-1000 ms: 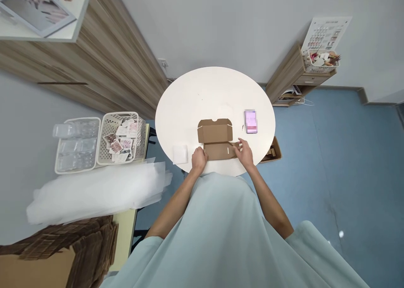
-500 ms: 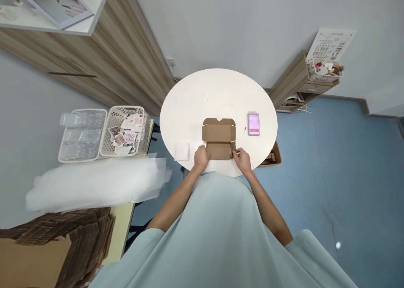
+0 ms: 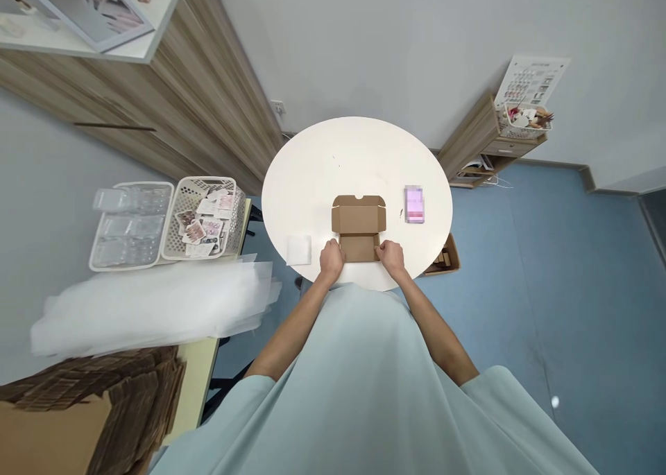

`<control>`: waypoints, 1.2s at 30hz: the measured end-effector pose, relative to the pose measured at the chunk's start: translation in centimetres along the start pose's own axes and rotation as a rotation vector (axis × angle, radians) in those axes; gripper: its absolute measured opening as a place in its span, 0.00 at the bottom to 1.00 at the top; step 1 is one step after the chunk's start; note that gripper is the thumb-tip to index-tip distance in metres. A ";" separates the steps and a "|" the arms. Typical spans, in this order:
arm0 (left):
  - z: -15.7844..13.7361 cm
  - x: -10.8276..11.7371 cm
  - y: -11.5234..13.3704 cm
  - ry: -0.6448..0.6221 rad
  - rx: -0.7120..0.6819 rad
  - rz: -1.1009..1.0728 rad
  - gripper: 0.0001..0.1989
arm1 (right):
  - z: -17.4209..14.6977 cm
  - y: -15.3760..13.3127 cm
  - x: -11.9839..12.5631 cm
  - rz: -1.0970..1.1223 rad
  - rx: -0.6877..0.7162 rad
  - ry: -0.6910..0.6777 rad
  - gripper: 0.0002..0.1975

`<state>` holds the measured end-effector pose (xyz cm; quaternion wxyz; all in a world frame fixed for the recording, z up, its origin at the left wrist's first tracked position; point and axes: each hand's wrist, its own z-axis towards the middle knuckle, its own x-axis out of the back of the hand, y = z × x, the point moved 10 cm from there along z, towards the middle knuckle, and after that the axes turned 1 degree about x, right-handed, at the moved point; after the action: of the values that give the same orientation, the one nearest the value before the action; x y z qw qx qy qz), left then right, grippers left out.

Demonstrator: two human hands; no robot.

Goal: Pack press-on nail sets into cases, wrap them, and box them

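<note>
Box (image 3: 359, 247) near frame centre, on white counter (image 3: 359, 149); lid (image 3: 359, 218) open toward top of frame. Left hand (image 3: 331, 258) at box's left end, fingers clamped on side wall. Right hand (image 3: 391, 256) at right end, fingers clamped on opposite wall. White square (image 3: 298, 250) just left of left hand. Phone (image 3: 414, 206) right of box, apart from it. Basket (image 3: 238, 208) with cards (image 3: 211, 227), left of frame. Cardboard (image 3: 135, 412) stacked lower left.
</note>
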<state>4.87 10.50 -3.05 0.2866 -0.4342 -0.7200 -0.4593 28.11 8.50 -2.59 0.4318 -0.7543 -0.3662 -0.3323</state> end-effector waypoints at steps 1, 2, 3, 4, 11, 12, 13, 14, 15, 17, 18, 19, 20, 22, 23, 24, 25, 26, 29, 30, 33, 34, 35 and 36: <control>0.0 0.0 0.0 0.003 0.001 0.003 0.09 | 0.0 -0.2 0.0 -0.041 -0.007 -0.001 0.11; 0.0 0.0 0.0 0.005 0.002 0.006 0.10 | 0.0 -0.5 -0.1 -0.077 -0.012 -0.001 0.12; 0.0 0.0 0.0 0.007 0.003 0.011 0.10 | 0.0 -0.7 -0.1 -0.109 -0.018 0.000 0.13; -0.1 0.0 0.0 0.007 0.004 0.016 0.09 | 0.0 -1.0 -0.1 -0.134 -0.021 0.001 0.14; -0.6 0.2 -0.2 0.004 0.025 -0.008 0.06 | -0.6 -1.5 0.1 -0.203 -0.036 -0.006 0.13; -0.8 0.4 -0.5 0.006 0.031 -0.034 0.07 | -0.8 -1.3 0.3 -0.204 -0.043 -0.008 0.13; -1.0 0.7 -1.0 0.017 0.035 -0.069 0.08 | -1.1 -1.1 0.5 -0.199 -0.049 -0.004 0.13; -1.2 1.3 -1.7 0.044 0.039 -0.108 0.11 | -1.5 -0.9 0.9 -0.186 -0.055 0.007 0.13; -1.5 2.1 -2.7 0.088 0.046 -0.144 0.13 | -1.9 -0.6 1.3 -0.164 -0.059 0.023 0.15; -2.0 4.2 -5.5 0.218 0.085 -0.176 0.17 | -3.0 0.1 2.1 -0.106 -0.068 0.061 0.18; -2.3 5.2 -7.1 0.283 0.122 -0.171 0.18 | -3.5 0.5 2.5 -0.077 -0.073 0.075 0.19; -2.6 6.1 -8.9 0.331 0.173 -0.160 0.19 | -4.0 0.8 2.7 -0.051 -0.078 0.079 0.19; -2.9 6.7 -10.6 0.364 0.233 -0.145 0.21 | -4.5 1.1 2.8 -0.028 -0.084 0.079 0.18; -3.1 7.1 -13.5 0.368 0.344 -0.109 0.27 | -5.2 1.4 2.8 0.009 -0.093 0.069 0.18; -3.0 7.0 -14.5 0.348 0.384 -0.097 0.29 | -5.5 1.5 2.8 0.023 -0.095 0.065 0.17; -2.9 6.7 -15.2 0.321 0.411 -0.090 0.30 | -5.7 1.5 2.7 0.034 -0.093 0.061 0.17; -2.8 6.4 -15.6 0.298 0.426 -0.089 0.30 | -5.8 1.5 2.6 0.042 -0.090 0.060 0.16; -2.7 6.2 -15.8 0.286 0.433 -0.092 0.30 | -5.9 1.4 2.6 0.049 -0.086 0.060 0.16; -2.6 6.2 -15.6 0.321 0.416 -0.100 0.28 | -6.0 1.2 2.6 0.067 -0.077 0.065 0.16; -2.6 6.4 -15.3 0.345 0.396 -0.096 0.28 | -6.0 1.2 2.7 0.073 -0.073 0.068 0.16; -2.5 7.0 -14.4 0.393 0.320 -0.107 0.24 | -6.0 0.8 3.0 0.094 -0.056 0.076 0.16; -2.5 7.1 -14.2 0.395 0.304 -0.134 0.23 | -6.0 0.7 3.2 0.101 -0.048 0.080 0.15; -2.5 7.0 -14.0 0.389 0.297 -0.174 0.22 | -5.9 0.5 3.3 0.108 -0.038 0.085 0.15; -2.4 7.0 -14.0 0.380 0.294 -0.223 0.20 | -5.9 0.3 3.6 0.116 -0.028 0.091 0.15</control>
<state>-10.69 8.01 -2.15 0.4243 -0.2119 -0.7556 -0.4518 29.09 4.07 2.62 0.4558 -0.7644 -0.2972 -0.3457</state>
